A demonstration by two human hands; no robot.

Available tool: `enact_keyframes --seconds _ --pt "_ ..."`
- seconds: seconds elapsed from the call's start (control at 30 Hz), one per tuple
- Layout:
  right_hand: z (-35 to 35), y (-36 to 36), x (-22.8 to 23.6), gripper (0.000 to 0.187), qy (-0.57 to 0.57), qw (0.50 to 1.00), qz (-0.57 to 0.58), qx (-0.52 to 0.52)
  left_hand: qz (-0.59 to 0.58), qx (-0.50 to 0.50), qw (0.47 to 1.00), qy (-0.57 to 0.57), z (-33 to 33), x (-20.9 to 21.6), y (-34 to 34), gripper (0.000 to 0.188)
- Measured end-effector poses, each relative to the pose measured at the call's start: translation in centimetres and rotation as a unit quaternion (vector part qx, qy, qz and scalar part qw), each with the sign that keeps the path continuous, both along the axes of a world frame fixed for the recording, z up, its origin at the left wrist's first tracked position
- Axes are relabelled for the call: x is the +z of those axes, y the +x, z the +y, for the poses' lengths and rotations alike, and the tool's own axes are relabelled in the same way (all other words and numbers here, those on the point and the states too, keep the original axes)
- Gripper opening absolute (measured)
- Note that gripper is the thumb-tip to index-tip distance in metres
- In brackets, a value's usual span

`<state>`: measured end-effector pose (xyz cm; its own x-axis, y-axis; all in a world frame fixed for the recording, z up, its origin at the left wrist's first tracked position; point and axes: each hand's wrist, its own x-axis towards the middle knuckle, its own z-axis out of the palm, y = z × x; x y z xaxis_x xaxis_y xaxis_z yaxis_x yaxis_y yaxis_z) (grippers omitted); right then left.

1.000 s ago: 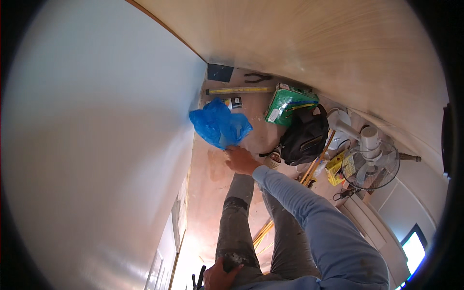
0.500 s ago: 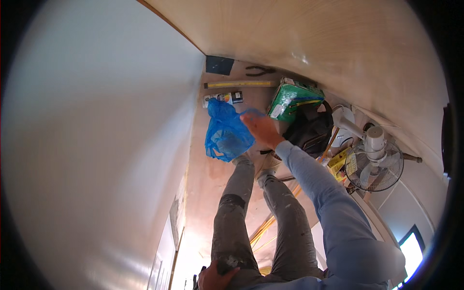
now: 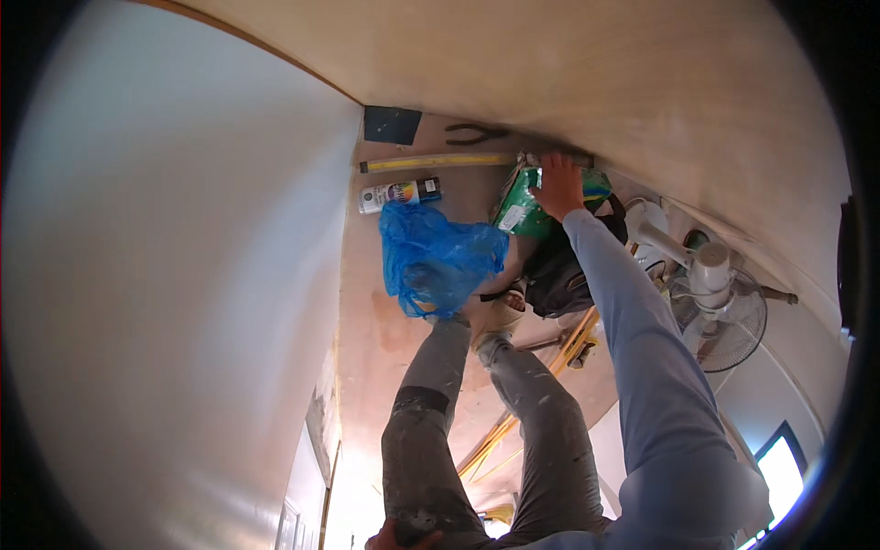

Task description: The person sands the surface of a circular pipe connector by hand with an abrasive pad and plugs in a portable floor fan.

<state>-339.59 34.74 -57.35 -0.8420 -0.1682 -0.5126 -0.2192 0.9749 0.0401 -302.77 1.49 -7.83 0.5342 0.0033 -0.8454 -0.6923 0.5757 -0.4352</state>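
Note:
My right hand [image 3: 557, 187] reaches out to the green box [image 3: 521, 203], its fingers apart over the top and thumb out to the side. Whether the fingertips press on it or only hover close cannot be told. At the lower edge, my left hand [image 3: 396, 537] rests against my thigh, partly cut off by the frame, with nothing visible in it. A crumpled blue plastic bag [image 3: 438, 252] lies on the floor in front of my feet, left of the box. Beyond it a spray can [image 3: 401, 194] lies on its side. A black backpack [image 3: 555, 275] sits beside the box, under my forearm.
A yellow spirit level [image 3: 440, 161], dark pliers [image 3: 477, 135] and a dark square sheet [image 3: 392, 125] lie at the far end. To the right stands a fan [image 3: 715, 293]. A white wall [image 3: 202, 275] and a wooden panel [image 3: 568, 73] close in the floor.
My right hand has moved from above the blue bag rightward and away, onto the green box. The bag looks more spread out, and the spray can shows more. My left hand has slipped lower in view.

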Motion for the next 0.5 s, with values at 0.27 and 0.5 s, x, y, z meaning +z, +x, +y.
enact_keyframes --seconds 0.27,0.5 --pt "0.9 10.5 2.8 0.059 -0.061 0.992 0.102 0.050 0.071 0.055 0.996 -0.018 -0.2 0.3 0.0 0.064" --pt "0.1 7.4 0.9 0.064 -0.062 0.987 0.138 0.046 0.096 0.079 0.992 -0.032 -0.3 0.3 1.0 0.071"
